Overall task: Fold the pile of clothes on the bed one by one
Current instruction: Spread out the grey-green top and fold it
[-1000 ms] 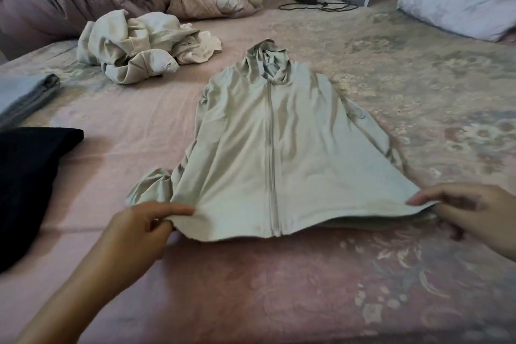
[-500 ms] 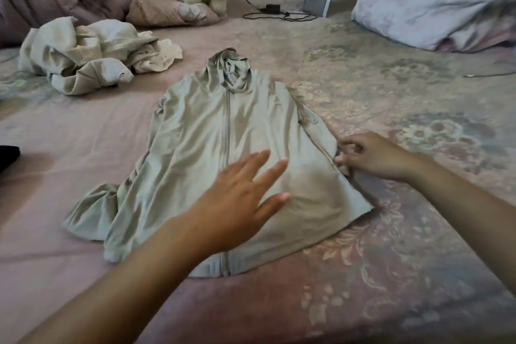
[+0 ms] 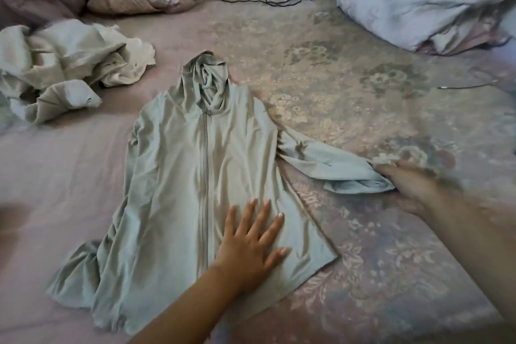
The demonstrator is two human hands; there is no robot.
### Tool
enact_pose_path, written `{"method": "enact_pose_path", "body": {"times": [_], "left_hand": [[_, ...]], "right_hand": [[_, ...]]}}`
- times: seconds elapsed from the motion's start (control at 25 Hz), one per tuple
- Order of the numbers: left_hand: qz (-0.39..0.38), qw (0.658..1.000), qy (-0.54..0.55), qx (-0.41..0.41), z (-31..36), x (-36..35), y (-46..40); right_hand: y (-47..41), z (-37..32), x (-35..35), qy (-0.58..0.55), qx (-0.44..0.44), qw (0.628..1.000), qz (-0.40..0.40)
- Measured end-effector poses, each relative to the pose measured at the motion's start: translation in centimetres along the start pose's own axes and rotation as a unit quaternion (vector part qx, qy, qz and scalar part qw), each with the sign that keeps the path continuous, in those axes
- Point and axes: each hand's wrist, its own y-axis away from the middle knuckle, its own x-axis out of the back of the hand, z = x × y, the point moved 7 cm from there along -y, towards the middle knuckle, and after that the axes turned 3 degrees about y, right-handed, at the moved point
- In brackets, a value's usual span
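1. The bed (image 3: 363,274), under a pink floral sheet, carries everything; the unfolded pile (image 3: 64,70) lies well beyond the left fingers.
2. The hooded jacket (image 3: 181,176) lies front up, zip closed, hood away from the person, pale grey-green and thin. It is smooth under the left fingers and bunched at the other sleeve (image 3: 75,262).
3. The left hand (image 3: 251,246) presses flat on the lower front, fingers straight and spread.
4. The right hand (image 3: 410,184) (blurred) grips the cuff of the right sleeve (image 3: 335,165), stretched sideways.
5. Judgement: keep the body pinned, draw the sleeve taut, then lay it across the front with 1 clean crease at the shoulder.
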Motion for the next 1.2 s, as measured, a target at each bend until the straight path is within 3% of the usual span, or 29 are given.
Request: {"method": "enact_pose_path", "body": {"times": [0.08, 0.16, 0.24, 0.28, 0.32, 0.36, 0.48, 0.52, 0.56, 0.64, 0.76, 0.84, 0.92, 1.04, 1.12, 1.2], "left_hand": [[-0.120, 0.992, 0.025, 0.032, 0.8, 1.3, -0.3], [-0.244, 0.960, 0.105, 0.095, 2.8, 3.3, 0.2], [-0.233, 0.926, 0.253, 0.155, 6.4, 8.7, -0.2], [-0.206, 0.881, 0.378, 0.195, 8.3, 10.9, -0.8], [-0.193, 0.798, 0.512, 0.250, 10.2, 12.6, -1.5], [-0.185, 0.694, 0.624, 0.308, 12.0, 13.6, -2.2], [-0.168, 0.384, 0.801, 0.426, 17.1, 15.2, -3.8], [-0.147, 0.312, 0.828, 0.442, 18.3, 15.7, -4.3], [-0.126, 0.268, 0.843, 0.448, 19.1, 16.3, -4.9], [-0.087, 0.232, 0.856, 0.453, 19.5, 18.0, -6.2], [-0.062, 0.244, 0.842, 0.477, 18.4, 19.1, -7.4], [-0.060, 0.217, 0.844, 0.486, 17.8, 19.3, -7.8], [-0.051, 0.185, 0.845, 0.499, 18.0, 19.2, -8.1], [-0.028, 0.147, 0.833, 0.533, 18.7, 18.5, -8.0], [-0.015, 0.143, 0.831, 0.537, 19.9, 18.6, -8.1], [-0.011, 0.139, 0.821, 0.554, 21.8, 19.0, -8.2]], "right_hand": [[1.1, -0.5, 2.9, 0.080, -0.042, 0.996, 0.021], [3.9, -3.2, 4.7, 0.203, -0.058, 0.977, 0.024], [7.5, -6.7, 5.3, 0.298, -0.088, 0.950, -0.025], [8.7, -8.5, 5.3, 0.339, -0.096, 0.934, -0.050], [9.5, -10.0, 5.2, 0.379, -0.092, 0.918, -0.078], [10.1, -11.1, 5.0, 0.411, -0.082, 0.902, -0.106], [11.8, -13.2, 4.4, 0.413, -0.063, 0.896, -0.150], [12.6, -14.1, 4.4, 0.404, -0.061, 0.899, -0.158], [13.1, -14.9, 4.2, 0.389, -0.057, 0.905, -0.166], [13.9, -17.1, 3.9, 0.352, -0.051, 0.919, -0.167], [13.7, -18.6, 4.0, 0.277, -0.084, 0.942, -0.171], [13.2, -18.6, 3.7, 0.210, -0.149, 0.946, -0.194], [12.6, -18.3, 3.9, 0.216, -0.223, 0.920, -0.241], [12.4, -17.7, 5.0, 0.333, -0.296, 0.832, -0.329], [11.6, -18.1, 5.9, 0.354, -0.279, 0.834, -0.318], [10.6, -19.2, 6.9, 0.358, -0.191, 0.862, -0.305]]}}
